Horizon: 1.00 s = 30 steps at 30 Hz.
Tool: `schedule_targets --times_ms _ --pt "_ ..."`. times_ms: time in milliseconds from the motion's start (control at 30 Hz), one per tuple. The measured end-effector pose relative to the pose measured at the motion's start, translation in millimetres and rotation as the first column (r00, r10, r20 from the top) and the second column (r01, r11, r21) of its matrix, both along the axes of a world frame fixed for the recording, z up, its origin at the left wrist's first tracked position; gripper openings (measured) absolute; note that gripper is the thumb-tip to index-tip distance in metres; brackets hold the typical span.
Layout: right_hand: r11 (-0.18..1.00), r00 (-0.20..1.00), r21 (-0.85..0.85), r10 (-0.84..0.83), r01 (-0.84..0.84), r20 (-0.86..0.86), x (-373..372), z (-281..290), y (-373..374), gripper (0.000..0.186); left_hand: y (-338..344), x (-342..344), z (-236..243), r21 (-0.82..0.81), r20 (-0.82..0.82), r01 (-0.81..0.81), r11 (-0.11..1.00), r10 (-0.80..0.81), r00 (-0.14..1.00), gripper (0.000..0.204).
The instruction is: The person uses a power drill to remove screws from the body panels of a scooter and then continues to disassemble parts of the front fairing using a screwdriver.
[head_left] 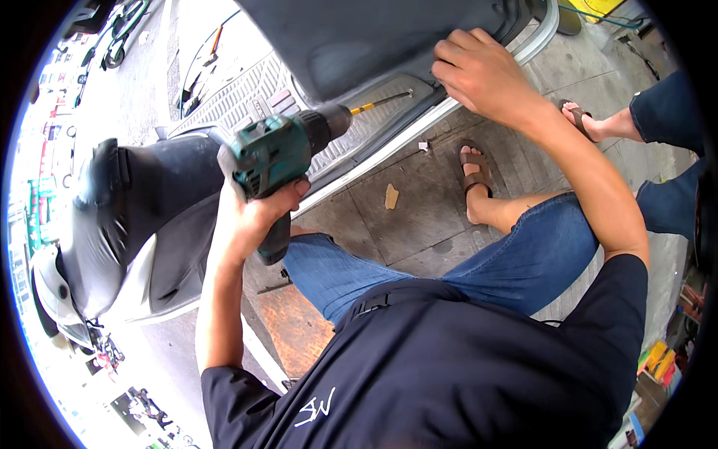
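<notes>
My left hand (258, 217) is closed around the grip of a green and black cordless drill (273, 153). From its chuck, a long thin bit (378, 102), yellow near the base, points right toward the foot of the scooter's dark front panel (329, 45). Whether its tip touches the surface there, I cannot tell. Farther right, my right hand (486, 78) has its fingers curled over the edge of that panel; the fingertips are partly hidden. Below the drill lies the scooter's ridged grey footboard (239, 93).
The black scooter seat (161, 176) is at left, with a grey helmet (56, 288) beyond it. At right stands another person's sandalled foot (583, 120). An orange-handled tool (217, 41) lies beyond the footboard. Paved ground (419, 224) shows between my knees and the scooter.
</notes>
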State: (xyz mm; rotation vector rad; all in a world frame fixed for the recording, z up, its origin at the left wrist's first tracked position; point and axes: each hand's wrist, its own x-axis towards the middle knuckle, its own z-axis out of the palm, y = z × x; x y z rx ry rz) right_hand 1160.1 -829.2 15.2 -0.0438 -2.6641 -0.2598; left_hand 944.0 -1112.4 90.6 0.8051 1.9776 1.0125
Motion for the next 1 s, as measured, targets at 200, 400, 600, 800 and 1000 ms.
schedule_targets --times_ms 200,400,600,800,1000 --pt "0.998 0.998 -0.054 0.013 -0.017 -0.068 1.5 -6.9 5.0 0.019 0.6 -3.1 -5.4 -0.031 0.046 -0.013 0.999 0.014 0.999 0.029" --pt "0.998 0.994 -0.057 0.018 -0.024 -0.104 1.8 -8.8 7.1 0.021 -0.8 -5.6 -9.0 -0.021 0.056 -0.018 1.000 0.019 0.998 0.030" --pt "0.993 0.975 -0.087 0.060 -0.081 -0.215 -1.7 -7.9 6.1 0.021 -4.4 -7.9 -13.6 -0.027 0.064 -0.025 0.999 0.027 0.998 0.032" --pt "0.993 0.966 -0.074 0.068 -0.089 -0.250 0.0 -8.0 7.3 0.022 -2.3 -7.9 -16.1 -0.014 0.104 -0.035 0.999 0.036 0.994 0.034" --pt "0.990 0.960 -0.099 0.070 -0.100 -0.269 -1.1 -6.2 4.2 0.021 -1.1 -2.8 -10.5 -0.039 0.105 -0.038 0.999 0.042 0.994 0.035"
